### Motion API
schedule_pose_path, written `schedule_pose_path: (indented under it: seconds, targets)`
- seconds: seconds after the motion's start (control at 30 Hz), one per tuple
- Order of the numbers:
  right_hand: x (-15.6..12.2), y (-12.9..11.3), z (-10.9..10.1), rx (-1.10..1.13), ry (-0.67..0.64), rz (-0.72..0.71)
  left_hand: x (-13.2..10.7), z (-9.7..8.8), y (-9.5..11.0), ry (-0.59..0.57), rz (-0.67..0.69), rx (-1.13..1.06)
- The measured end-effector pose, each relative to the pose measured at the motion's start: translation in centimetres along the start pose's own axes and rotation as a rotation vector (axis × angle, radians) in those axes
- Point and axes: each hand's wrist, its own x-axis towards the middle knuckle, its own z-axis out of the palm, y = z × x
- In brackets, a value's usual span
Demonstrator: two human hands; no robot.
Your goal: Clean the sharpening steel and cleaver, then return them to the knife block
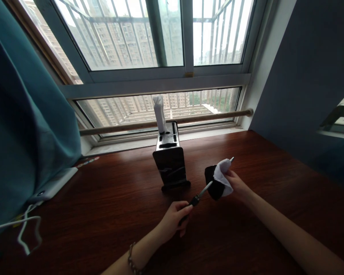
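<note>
My left hand (pixel 177 217) is closed round the black handle of a sharpening steel (pixel 205 189), judging by its slim, pale metal shaft. The shaft points up and right into a white cloth (pixel 222 172); a metal tip shows past the cloth's far side. My right hand (pixel 236 185) grips the cloth round the shaft, fingers partly hidden. A flat black piece (pixel 215 190) hangs by the cloth, and I cannot tell whether it is part of it. Behind both hands stands a black knife block (pixel 170 166) with slots on top. A white wrapped upright piece (pixel 159 114) sticks out of it.
The brown wooden table (pixel 117 179) reaches to the window sill. A white power strip or box (pixel 57 185) with a cable (pixel 24 233) lies at left beside a teal curtain (pixel 20 95). A rail (pixel 209 116) crosses the lower window; a dark wall stands at right.
</note>
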Motion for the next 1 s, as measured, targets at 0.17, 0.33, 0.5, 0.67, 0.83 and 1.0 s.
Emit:
schedule_pose_path:
  seconds: [0.17, 0.33, 0.5, 0.67, 0.83, 1.0]
  targets:
    - [-1.6, 2.0, 2.4, 0.008, -0.055, 0.139, -0.1, 0.7, -0.4, 0.049, 0.057, 0.178]
    - [-2.4, 4.1, 3.0, -0.002, -0.103, 0.197, -0.6, 1.0, -0.7, 0.139, 0.121, 0.514]
    - [-2.8, 4.5, 3.1, 0.057, -0.110, 0.278, -1.1, 0.1, -0.2, 0.214, 0.457, 0.854]
    - [-2.3, 4.0, 3.0, 0.089, -0.059, 0.280, -1.2, 0.1, 0.5, 0.252, 0.505, 0.988]
    - [-0.4, 2.6, 1.3, 0.072, 0.012, 0.142, -1.2, 0.7, 1.4, 0.274, 0.377, 0.970]
    - [1.7, 0.6, -1.4, 0.047, 0.152, 0.001, -0.7, 0.9, 1.8, 0.206, 0.103, 0.519]
